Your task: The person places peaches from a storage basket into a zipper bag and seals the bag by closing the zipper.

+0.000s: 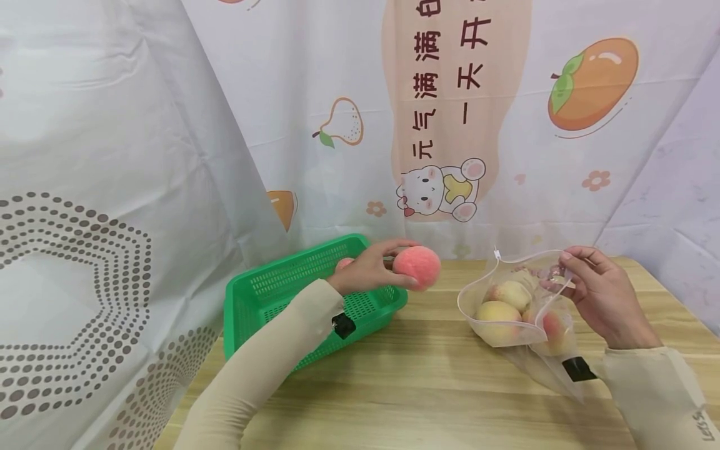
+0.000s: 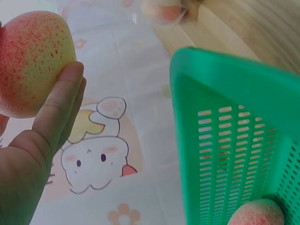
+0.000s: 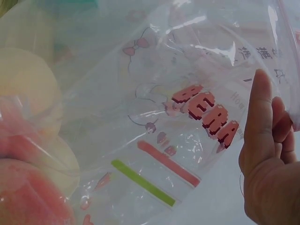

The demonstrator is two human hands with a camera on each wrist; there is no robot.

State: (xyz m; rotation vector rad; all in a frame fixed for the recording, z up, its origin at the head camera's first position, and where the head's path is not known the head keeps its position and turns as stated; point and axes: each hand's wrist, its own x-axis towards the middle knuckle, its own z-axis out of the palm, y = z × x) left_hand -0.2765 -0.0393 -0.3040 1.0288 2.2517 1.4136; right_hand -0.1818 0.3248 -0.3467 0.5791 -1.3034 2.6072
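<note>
My left hand (image 1: 368,269) grips a pink peach (image 1: 417,267) above the right end of a green basket (image 1: 242,281). In the left wrist view that peach (image 2: 35,63) shows a yellowish side with red specks. Another peach (image 2: 258,214) lies inside the basket, mostly hidden by my hand in the head view. My right hand (image 1: 604,294) pinches the rim of a clear zip bag (image 1: 506,334), whose mouth stands open. Several yellow and red peaches (image 1: 497,312) are in the bag. Printed letters and stripes show on the bag (image 3: 154,164) in the right wrist view.
A wooden table (image 1: 405,381) bears the basket and the bag. Behind it hangs a printed curtain (image 1: 349,169) with fruit drawings, and a dotted white cloth (image 1: 101,281) hangs at the left. The white zip slider (image 1: 497,254) sits on the bag's far rim.
</note>
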